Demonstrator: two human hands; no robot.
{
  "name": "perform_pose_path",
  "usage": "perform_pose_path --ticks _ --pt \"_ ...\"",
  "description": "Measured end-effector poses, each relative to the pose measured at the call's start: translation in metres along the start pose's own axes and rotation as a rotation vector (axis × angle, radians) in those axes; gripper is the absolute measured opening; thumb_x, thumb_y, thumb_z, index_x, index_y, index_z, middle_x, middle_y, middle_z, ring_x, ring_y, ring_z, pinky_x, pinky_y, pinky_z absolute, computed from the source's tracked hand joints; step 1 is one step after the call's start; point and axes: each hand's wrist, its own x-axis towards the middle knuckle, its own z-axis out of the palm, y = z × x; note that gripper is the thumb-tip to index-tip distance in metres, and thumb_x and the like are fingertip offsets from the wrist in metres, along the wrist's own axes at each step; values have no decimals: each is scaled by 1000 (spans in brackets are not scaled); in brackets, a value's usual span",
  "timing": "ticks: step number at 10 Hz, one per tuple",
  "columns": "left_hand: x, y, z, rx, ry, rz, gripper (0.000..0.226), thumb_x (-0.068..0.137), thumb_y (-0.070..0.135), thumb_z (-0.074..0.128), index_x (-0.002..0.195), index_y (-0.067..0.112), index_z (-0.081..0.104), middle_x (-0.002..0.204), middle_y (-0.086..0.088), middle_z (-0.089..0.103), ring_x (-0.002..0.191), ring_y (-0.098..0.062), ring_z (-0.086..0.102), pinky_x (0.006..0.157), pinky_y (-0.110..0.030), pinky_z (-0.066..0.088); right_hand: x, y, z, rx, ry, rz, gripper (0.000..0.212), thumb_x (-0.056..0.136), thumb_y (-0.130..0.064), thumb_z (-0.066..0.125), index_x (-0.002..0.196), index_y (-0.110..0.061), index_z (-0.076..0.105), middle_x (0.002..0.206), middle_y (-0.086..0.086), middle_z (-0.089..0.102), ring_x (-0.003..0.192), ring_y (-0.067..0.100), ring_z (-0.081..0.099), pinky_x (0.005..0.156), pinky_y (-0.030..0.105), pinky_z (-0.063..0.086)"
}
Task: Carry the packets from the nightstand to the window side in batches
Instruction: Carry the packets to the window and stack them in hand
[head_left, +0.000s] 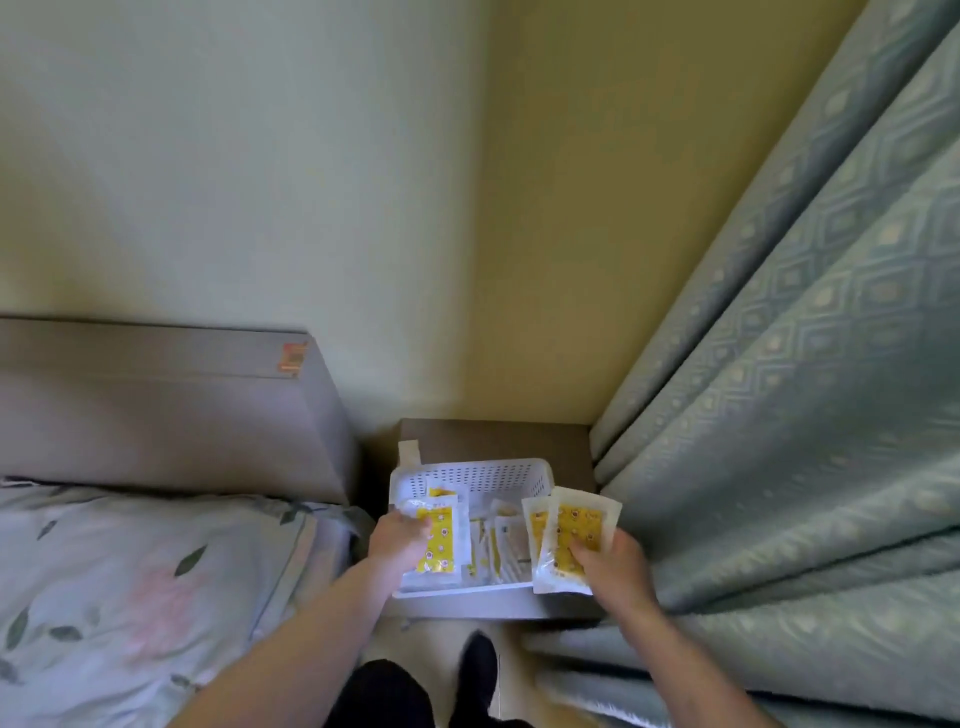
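Plainly, the packets are showing as clear-edged pouches with yellow printed centres; the left hand is gripping a few packets over the white basket, their long axis running away from the person; the right hand is pinching two fanned packets at the basket's right edge, tilting slightly rightward; more loose packets are lying inside the basket, which is sitting on the brown nightstand between the bed and the patterned curtain.
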Motion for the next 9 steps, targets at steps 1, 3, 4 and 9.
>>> perform_pose_path --ticks 1,3,4,9 --pt "20 -3 8 24 15 -55 33 92 26 65 117 5 67 103 -12 68 109 -34 66 91 -40 56 17 -1 9 -45 -13 19 18 90 -24 73 107 -16 73 97 0 76 88 19 71 69 26 50" --pt "70 -17 30 400 -30 -28 37 100 15 43 135 6 54 113 -10 60 115 -30 59 95 -38 50 49 5 33 -96 -38 71 16 89 -25 73 102 -18 74 95 0 76 89 21 72 79 34 57" --pt "83 -19 35 502 -36 13 38 105 23 33 130 7 57 133 -11 60 122 -27 59 97 -34 49 59 4 41 -91 -32 62 14 90 -24 72 104 -19 73 95 -1 75 88 19 71 75 30 54" --pt "72 -11 15 506 -8 -73 32 102 34 47 101 9 67 106 -9 73 105 -31 68 79 -32 50 96 6 73 -125 -87 72 11 93 -26 69 102 -20 70 86 -11 69 83 15 68 64 23 50"
